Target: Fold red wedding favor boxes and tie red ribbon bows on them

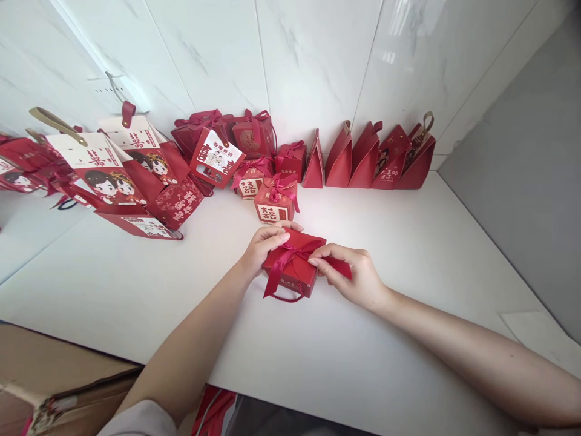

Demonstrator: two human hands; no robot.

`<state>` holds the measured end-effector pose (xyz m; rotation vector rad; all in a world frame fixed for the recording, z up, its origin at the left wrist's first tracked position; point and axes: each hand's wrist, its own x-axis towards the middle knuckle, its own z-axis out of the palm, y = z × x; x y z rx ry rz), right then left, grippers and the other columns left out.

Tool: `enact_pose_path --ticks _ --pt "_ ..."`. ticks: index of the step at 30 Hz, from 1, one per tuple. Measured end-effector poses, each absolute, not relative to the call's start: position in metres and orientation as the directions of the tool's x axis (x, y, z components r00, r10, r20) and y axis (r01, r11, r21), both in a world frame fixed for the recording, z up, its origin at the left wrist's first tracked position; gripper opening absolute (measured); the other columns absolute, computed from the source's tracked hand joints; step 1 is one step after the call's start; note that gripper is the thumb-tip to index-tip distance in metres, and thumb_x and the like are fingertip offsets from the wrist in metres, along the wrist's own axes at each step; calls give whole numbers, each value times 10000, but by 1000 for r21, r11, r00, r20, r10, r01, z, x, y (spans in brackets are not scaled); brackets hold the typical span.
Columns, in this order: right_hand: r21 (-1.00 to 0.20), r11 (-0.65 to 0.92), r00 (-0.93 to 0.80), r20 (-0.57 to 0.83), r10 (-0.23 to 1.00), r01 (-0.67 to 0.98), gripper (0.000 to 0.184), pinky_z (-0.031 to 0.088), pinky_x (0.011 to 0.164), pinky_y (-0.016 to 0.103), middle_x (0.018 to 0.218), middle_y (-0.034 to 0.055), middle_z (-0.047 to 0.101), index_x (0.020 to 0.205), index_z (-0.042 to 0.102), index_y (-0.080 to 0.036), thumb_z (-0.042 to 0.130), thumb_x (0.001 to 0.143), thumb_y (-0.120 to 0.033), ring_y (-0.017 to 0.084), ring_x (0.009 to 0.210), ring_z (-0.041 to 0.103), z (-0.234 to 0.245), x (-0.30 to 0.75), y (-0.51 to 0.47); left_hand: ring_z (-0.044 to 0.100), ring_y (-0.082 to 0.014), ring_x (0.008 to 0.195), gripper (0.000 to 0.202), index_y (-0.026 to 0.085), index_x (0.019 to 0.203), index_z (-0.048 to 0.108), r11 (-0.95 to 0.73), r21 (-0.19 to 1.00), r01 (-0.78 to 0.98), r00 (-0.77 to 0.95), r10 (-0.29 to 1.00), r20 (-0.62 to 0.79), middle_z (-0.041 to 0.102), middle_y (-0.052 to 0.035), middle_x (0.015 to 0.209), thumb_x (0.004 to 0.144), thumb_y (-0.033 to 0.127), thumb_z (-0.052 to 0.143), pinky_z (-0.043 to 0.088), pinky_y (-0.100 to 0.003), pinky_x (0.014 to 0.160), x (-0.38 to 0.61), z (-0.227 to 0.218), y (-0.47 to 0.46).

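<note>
A small red gift box [297, 266] with a dark red ribbon lies on the white counter [408, 254] in the middle of the view. My left hand [263, 243] grips the box's left upper edge, fingers curled over it. My right hand [351, 274] pinches the ribbon at the box's right side, with a ribbon end showing under the fingers. Loose ribbon tails hang off the box's front left corner.
Several red gift boxes and bags stand along the marble wall: a small ribboned box [275, 203] just behind my hands, triangular pouches [363, 157] at the right, printed bags [113, 175] at the left. A cardboard carton [54, 381] sits below the counter's near left edge.
</note>
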<state>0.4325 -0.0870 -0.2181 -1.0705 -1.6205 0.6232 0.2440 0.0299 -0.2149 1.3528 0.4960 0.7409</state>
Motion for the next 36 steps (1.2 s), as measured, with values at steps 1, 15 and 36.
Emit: enact_pose_path --ticks 1,15,36 --pt "-825 461 -64 468 881 327 62 522 610 204 818 -20 684 932 652 -200 613 966 -233 84 587 614 -218 433 -87 589 -143 835 371 117 549 554 56 979 -198 666 740 93 618 -84 1164 845 311 665 484 -244 749 245 -215 29" --pt "-870 459 -76 453 888 179 139 525 630 239 723 -1 643 848 591 -186 617 963 -260 118 621 612 -218 433 -89 539 -133 628 371 141 548 494 241 932 -269 628 778 -20 626 -56 761 748 372 706 449 -266 631 249 -215 28" --pt "-750 633 -237 590 772 194 258 381 495 230 607 -7 565 668 532 -184 593 918 -184 92 516 468 -208 430 -92 499 -124 690 441 145 424 463 -81 995 -67 387 917 100 661 -46 871 787 337 624 369 -247 581 256 -212 23"
